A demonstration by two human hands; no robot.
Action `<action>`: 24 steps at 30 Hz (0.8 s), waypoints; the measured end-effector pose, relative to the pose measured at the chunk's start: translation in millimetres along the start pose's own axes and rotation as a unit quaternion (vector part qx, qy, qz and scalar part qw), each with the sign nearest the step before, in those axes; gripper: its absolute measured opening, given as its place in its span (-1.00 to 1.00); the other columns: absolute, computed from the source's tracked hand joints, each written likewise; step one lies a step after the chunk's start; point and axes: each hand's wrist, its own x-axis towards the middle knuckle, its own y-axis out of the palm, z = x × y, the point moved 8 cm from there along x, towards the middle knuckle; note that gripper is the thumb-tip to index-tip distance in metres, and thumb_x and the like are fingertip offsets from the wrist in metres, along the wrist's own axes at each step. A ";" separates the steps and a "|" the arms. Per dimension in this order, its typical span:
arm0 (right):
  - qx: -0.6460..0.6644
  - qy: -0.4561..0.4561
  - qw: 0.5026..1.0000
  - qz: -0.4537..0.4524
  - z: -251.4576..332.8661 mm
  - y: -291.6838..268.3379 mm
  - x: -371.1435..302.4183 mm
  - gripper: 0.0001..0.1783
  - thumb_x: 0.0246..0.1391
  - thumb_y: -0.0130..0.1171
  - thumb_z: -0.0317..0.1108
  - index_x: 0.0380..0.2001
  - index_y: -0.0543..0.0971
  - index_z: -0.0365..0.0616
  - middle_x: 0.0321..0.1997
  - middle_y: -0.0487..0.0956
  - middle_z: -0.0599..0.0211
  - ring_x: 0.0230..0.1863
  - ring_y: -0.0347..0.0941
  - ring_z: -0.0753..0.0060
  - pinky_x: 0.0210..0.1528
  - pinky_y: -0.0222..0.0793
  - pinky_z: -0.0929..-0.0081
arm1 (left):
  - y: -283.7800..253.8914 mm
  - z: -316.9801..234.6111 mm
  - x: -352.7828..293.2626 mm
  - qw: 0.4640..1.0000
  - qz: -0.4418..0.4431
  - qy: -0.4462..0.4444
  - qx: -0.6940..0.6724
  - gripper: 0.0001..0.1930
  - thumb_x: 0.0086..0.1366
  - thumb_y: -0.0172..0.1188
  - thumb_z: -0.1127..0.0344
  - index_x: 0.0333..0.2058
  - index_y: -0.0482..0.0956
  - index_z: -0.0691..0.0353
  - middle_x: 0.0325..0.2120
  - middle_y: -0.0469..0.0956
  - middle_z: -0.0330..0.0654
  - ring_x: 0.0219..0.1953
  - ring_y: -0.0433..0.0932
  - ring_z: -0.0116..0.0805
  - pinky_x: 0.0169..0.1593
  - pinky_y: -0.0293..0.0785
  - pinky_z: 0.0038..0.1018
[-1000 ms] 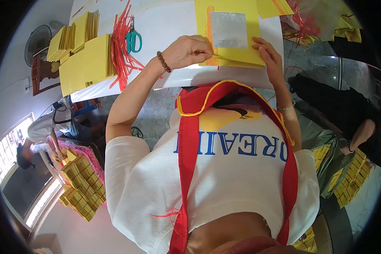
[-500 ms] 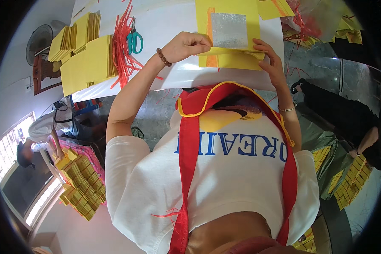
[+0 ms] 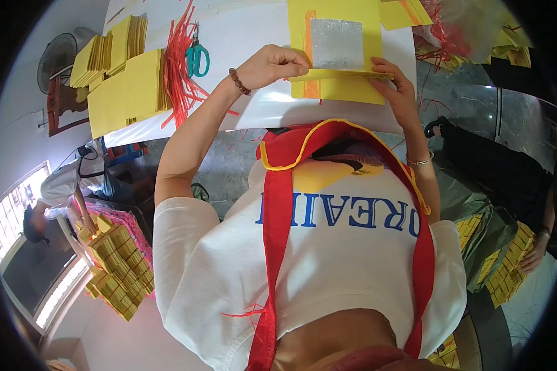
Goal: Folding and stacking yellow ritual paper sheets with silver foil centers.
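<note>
A yellow paper sheet (image 3: 337, 94) with a silver square (image 3: 336, 43) and an orange stripe lies at the front edge of the table. Its raised, rolled-up paper edge (image 3: 343, 73) runs between my two hands. My left hand (image 3: 275, 62) pinches the left end between thumb and curled fingers. At the right end, my right hand (image 3: 397, 88) is closed on the edge, its thumb on the near side and fingertips on the far side. I cannot tell whether more sheets lie underneath.
Red plastic strips (image 3: 181, 74) and teal-handled scissors (image 3: 197, 59) lie left, beside stacked yellow paper (image 3: 127, 93). Another yellow piece (image 3: 405, 12) lies back right. Two other people, at far left (image 3: 68, 182) and far right (image 3: 492, 161), are near bundled yellow paper.
My right fingers have closed in on the raised edge, which now looks narrower and straighter. My left hand has barely moved. The person at far right has moved a hand lower.
</note>
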 end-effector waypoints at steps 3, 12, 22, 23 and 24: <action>0.009 0.001 1.000 0.004 -0.5 -0.6 -0.7 -0.69 -0.09 0.15 -0.53 -0.18 0.49 -0.15 0.05 0.42 0.31 0.14 0.24 0.40 0.18 0.09 0.49 | 0.2 -0.9 -0.5 1.000 0.015 -0.014 0.014 -0.79 0.15 0.12 0.30 -0.35 0.56 0.35 -0.51 0.50 -0.34 -0.47 0.36 -0.63 -0.37 0.31 -0.66; 0.012 0.010 1.000 0.005 -4.1 0.4 0.4 -0.66 -0.07 0.09 -0.54 -0.14 0.48 -0.15 0.06 0.42 0.29 0.16 0.23 0.39 0.19 0.08 0.49 | -0.1 -2.2 0.5 0.999 0.016 -0.030 0.016 -0.79 0.15 0.08 0.30 -0.36 0.57 0.34 -0.56 0.47 -0.32 -0.50 0.36 -0.62 -0.41 0.32 -0.63; 0.021 -0.001 1.000 0.002 -8.3 -2.6 1.4 -0.66 -0.14 0.04 -0.64 -0.20 0.48 -0.20 0.06 0.41 0.26 0.15 0.24 0.38 0.17 0.10 0.50 | -5.1 -8.7 -1.0 0.999 0.040 0.002 -0.027 -0.73 0.16 0.04 0.30 -0.21 0.55 0.31 -0.38 0.54 -0.25 -0.44 0.41 -0.58 -0.32 0.37 -0.64; 0.020 -0.003 1.000 0.002 -8.2 -3.0 1.5 -0.66 -0.14 0.04 -0.64 -0.20 0.48 -0.20 0.06 0.41 0.26 0.15 0.24 0.38 0.17 0.10 0.50 | -9.0 -16.7 -4.1 0.998 0.046 0.037 -0.024 -0.68 0.14 0.06 0.32 -0.13 0.50 0.29 -0.24 0.50 -0.21 -0.32 0.41 -0.51 -0.22 0.36 -0.57; 0.020 0.005 1.000 -0.001 -7.2 -2.5 1.4 -0.68 -0.14 0.04 -0.64 -0.22 0.48 -0.20 0.06 0.41 0.25 0.13 0.25 0.37 0.15 0.12 0.51 | -11.5 -24.5 -7.0 0.996 0.051 0.071 -0.020 -0.61 0.12 0.08 0.33 -0.04 0.45 0.27 -0.11 0.47 -0.18 -0.21 0.42 -0.44 -0.11 0.35 -0.51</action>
